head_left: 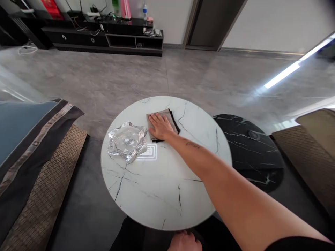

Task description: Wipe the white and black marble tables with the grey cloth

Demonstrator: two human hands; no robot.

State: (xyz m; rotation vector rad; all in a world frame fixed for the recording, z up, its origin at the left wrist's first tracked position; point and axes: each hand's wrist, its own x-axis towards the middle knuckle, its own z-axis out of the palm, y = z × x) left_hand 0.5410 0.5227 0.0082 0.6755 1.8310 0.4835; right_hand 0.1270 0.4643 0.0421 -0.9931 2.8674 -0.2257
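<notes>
My right hand [160, 126] lies flat, fingers apart, on a folded grey-brown cloth [171, 118] with dark edging. Under the cloth is a round white marble-patterned table [162, 184]. To the left of the cloth, and apart from it, sits a clear glass dish [127, 141] with a wavy, pointed rim. A pale rectangular line mark [149, 152] shows on the tabletop beside the dish. Below the table's near edge, my left hand [184, 241] is curled into a fist, cut off by the picture's bottom. The inside of that fist is hidden.
A lower black marble-patterned table [251, 150] stands close on the right. Sofa seating [62, 153] with a blue cushion is at the left, and another seat [309, 146] at the right. A black TV cabinet [81, 40] lines the far wall near a door [213, 24].
</notes>
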